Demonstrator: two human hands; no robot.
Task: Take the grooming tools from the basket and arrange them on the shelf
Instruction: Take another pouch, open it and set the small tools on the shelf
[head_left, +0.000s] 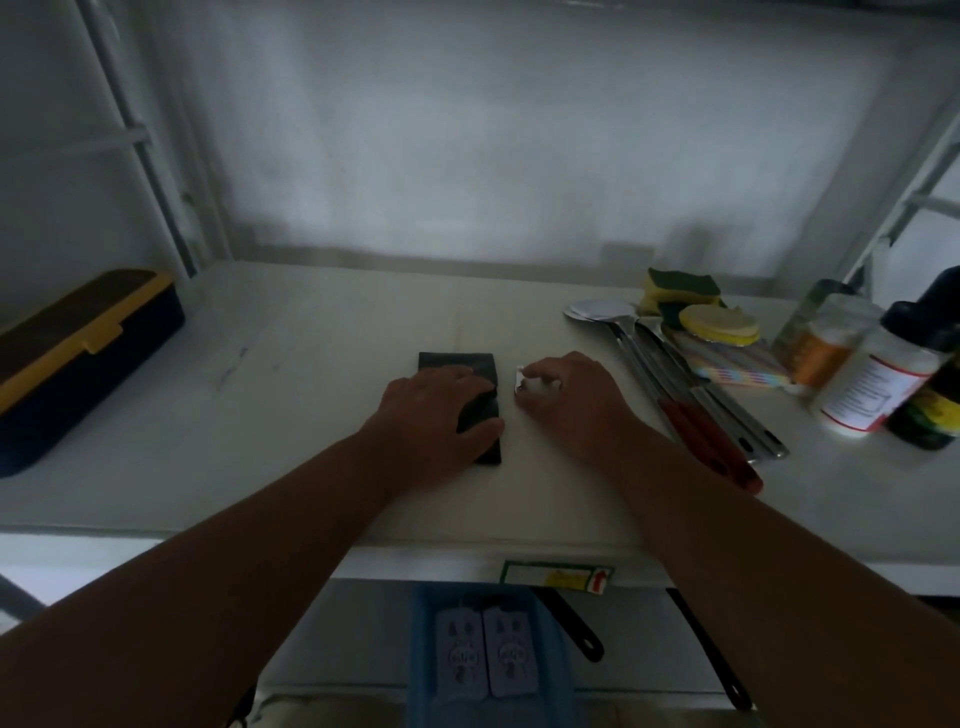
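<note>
A white shelf (311, 395) is seen from above in dim light. A flat dark pouch (457, 366) lies near the middle of the shelf, its long axis running from the front edge toward the back wall, one short end pointing at the wall. The left hand (431, 415) is laid flat on the pouch, fingers together and extended over its top, the thumb resting against its right side near the front end.

Just right of the pouch, the right hand (566, 400) is curled over a small pale object (524, 384), which is pinched between the fingertips and thumb; what the object is, and which way it points, cannot be told because it is mostly hidden.

Toward the right edge of the shelf, a group of spoons (602, 312) and red-handled utensils (696, 421) is laid with the handles angled toward the front right corner. Behind them are sponges (680, 291), and several bottles (872, 379) are crowded at the right edge. A dark box with a yellow lid (72, 353) is set at the left edge.

Below the front edge, a blue basket (421, 649) is visible, with two pale flat packs (485, 654) lying side by side in it.
</note>
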